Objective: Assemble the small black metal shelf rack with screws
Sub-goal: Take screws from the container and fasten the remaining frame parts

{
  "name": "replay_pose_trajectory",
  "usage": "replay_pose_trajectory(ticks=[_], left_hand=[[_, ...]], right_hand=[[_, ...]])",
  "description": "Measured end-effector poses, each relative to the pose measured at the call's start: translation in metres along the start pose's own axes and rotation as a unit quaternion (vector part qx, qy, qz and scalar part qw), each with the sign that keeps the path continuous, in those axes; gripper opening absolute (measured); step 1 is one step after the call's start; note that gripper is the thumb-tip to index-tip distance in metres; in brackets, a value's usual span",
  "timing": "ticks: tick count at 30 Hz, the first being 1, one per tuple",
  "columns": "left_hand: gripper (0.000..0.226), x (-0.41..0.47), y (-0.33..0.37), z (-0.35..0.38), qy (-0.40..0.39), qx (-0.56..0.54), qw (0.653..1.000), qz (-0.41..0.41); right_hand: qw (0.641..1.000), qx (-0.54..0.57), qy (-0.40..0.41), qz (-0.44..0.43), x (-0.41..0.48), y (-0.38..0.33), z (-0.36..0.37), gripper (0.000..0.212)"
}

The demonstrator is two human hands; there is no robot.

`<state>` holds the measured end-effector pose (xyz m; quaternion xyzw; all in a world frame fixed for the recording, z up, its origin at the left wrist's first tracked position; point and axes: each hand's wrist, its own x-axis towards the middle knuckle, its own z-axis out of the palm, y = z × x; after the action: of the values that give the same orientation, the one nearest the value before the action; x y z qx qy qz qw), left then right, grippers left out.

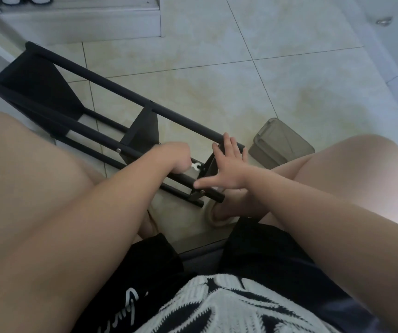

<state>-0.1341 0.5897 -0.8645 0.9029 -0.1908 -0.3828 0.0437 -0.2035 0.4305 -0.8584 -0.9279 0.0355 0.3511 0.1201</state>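
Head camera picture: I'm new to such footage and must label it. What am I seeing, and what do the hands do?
A camera worn on a seated person's head looks down past their knees. No machine: two bare hands. A black metal rack lies on its side on the tiled floor, a grey-brown box beside it. The left hand grips what looks like a small white wrench at the rack's near end. The right hand is open, fingers spread against the rack's tubes, holding nothing.
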Motion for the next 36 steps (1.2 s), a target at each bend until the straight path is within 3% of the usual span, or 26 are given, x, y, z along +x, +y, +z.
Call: replay_pose_trajectory(ticks=[3,5,7,10,13,15,19,28,36], left_hand=[[0.034,0.005,-0.02,-0.02,0.142,-0.037,0.988,-0.039],[0.038,0.008,-0.036,-0.032,0.24,-0.056,0.966,-0.074],[0.037,0.008,-0.053,-0.039,0.279,-0.08,0.949,-0.122],[0.034,0.005,-0.078,-0.04,0.233,-0.165,0.943,-0.169],[0.028,-0.006,-0.09,-0.035,0.162,-0.251,0.935,-0.19],[0.026,-0.009,-0.093,-0.032,0.146,-0.252,0.937,-0.191],[0.028,-0.013,-0.092,-0.028,0.152,-0.231,0.945,-0.174],[0.026,-0.003,-0.062,-0.02,0.172,-0.156,0.97,-0.072],[0.018,0.008,-0.067,-0.026,0.196,-0.296,0.935,-0.014]], right_hand=[[0.997,0.007,0.071,-0.012,-0.005,-0.002,-0.014,0.106],[0.988,-0.017,0.136,-0.072,-0.011,-0.014,-0.012,0.082],[0.982,-0.018,0.123,-0.139,-0.016,-0.034,-0.003,0.066],[0.985,-0.022,0.073,-0.154,-0.015,-0.06,0.017,0.058],[0.99,-0.013,0.07,-0.123,-0.01,-0.075,0.032,0.054],[0.99,-0.027,0.081,-0.111,-0.006,-0.076,0.038,0.044],[0.985,-0.073,0.108,-0.112,0.002,-0.064,0.036,0.031],[0.974,-0.154,0.148,-0.079,0.022,-0.01,0.002,0.029],[0.968,-0.164,0.19,-0.016,0.047,0.014,-0.025,0.026]])
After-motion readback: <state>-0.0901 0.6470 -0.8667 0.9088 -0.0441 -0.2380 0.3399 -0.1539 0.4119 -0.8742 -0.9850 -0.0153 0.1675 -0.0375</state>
